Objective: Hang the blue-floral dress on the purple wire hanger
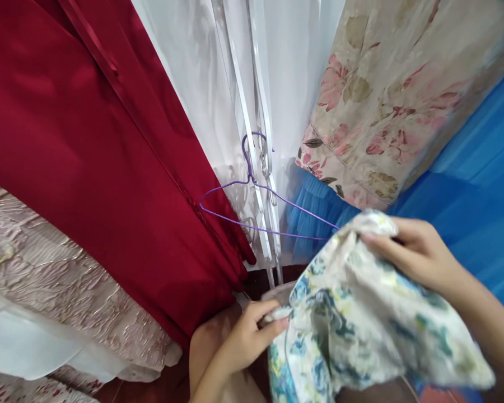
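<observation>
Floral garment [361, 319] held between right hand [418, 252], pinching bunched top, and left hand [250, 338], pinching piped edge. Purple hanger [249, 174] beyond left hand: one end reaches cloth beside right hand, inside or behind cannot tell; opposite end bare, cover partial at most.

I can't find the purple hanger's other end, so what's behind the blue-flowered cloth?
The purple hanger vanishes at the blue-flowered cloth, behind or inside, I can't tell. Blue fabric shows beyond. The hanger's other end is covered, as is anything else there.
</observation>
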The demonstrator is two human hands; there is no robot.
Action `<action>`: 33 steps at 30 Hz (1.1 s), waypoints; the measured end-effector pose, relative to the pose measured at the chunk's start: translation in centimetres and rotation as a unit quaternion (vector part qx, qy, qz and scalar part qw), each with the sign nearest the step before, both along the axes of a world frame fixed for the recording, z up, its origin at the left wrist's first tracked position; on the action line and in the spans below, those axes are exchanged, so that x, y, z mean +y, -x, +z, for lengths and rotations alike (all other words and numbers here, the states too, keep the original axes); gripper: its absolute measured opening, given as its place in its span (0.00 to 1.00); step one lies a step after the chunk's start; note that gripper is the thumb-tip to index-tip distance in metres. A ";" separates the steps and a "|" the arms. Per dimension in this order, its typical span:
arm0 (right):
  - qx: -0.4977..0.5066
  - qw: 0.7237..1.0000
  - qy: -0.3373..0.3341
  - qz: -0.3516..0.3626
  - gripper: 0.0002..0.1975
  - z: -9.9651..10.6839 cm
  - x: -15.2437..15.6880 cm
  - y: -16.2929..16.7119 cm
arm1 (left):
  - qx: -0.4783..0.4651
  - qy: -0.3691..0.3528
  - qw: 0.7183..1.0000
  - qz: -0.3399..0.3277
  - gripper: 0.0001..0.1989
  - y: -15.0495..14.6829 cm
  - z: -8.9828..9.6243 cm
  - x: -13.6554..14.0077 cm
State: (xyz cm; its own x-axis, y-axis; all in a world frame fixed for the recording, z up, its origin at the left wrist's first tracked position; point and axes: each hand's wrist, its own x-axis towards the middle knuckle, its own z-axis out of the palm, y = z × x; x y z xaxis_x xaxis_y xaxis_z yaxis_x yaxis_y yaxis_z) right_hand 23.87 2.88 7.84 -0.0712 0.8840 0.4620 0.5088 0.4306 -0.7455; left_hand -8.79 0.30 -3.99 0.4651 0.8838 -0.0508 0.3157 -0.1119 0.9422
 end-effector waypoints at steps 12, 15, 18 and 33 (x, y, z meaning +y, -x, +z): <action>0.226 0.871 0.315 0.300 0.16 1.8 11.0 8.6 | 0.199 -0.269 0.939 0.078 0.14 12.3 5.1 5.7; 0.248 0.866 0.328 0.284 0.14 2.4 9.9 8.2 | 0.416 -0.305 0.851 0.102 0.12 14.5 6.6 9.2; 0.256 0.866 0.347 0.253 0.13 3.0 9.4 8.1 | 0.484 -0.338 0.789 0.173 0.17 14.6 9.1 12.8; 0.217 0.883 0.343 0.235 0.15 3.3 9.2 6.6 | -0.032 -0.437 0.884 0.163 0.24 8.1 15.2 15.0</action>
State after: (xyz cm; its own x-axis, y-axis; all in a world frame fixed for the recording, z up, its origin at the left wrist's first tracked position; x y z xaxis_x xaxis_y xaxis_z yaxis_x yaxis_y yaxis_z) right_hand 17.22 12.04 11.16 -0.4514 0.8871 -0.0962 -0.0044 -0.1101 -0.9939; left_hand -16.90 15.32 11.21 0.1559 0.6595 0.7354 0.4137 -0.7196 0.5577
